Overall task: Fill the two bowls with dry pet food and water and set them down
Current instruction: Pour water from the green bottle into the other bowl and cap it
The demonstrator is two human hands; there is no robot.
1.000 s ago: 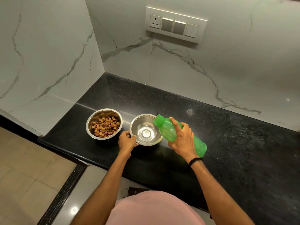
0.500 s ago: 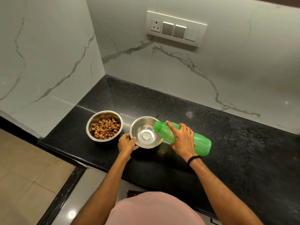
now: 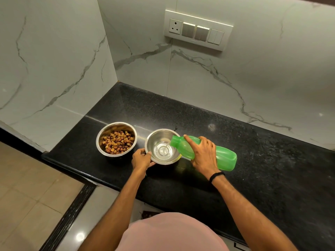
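- Wall (image 3: 253, 78): glossy pale slabs with grey marble veining, meeting in a corner at eleven o'clock of the bowls.
- Counter (image 3: 272, 178): polished black speckled stone, flat, with a straight front edge. Bears both bowls near its left end.
- Floor (image 3: 27, 196): matt beige tiles crossed by a dark strip, at eight o'clock, below the counter edge.
- Pink garment (image 3: 170, 232): soft and rounded, at six o'clock, covering part of the counter front.
- Switch plate (image 3: 198, 29): white rectangle on the wall at twelve o'clock, with one socket and rocker switches.
- Bottle (image 3: 224, 156): translucent green plastic, rounded, tipped almost flat at three o'clock of the water bowl. Mouth over that bowl's rim, middle hidden by the right hand.
- Food bowl (image 3: 97, 142): round polished steel, upright on the counter, just beside the water bowl at its nine o'clock.
- Water bowl (image 3: 154, 138): matching round steel with a mirror-bright inside, on the counter.
- Right hand (image 3: 203, 153): wrapped over the bottle's body, fingers curled round it, forefinger stretched toward the neck.
- Left hand (image 3: 141, 158): at seven o'clock of the water bowl, fingers and thumb clasping its rim.
- Pet food (image 3: 117, 142): small brown and tan chunks, dry, heaped in the food bowl.
- Water (image 3: 164, 151): thin clear stream from the bottle mouth, with a shallow pool on the water bowl's bottom.
- Wristband (image 3: 216, 176): narrow and black, on the right wrist.
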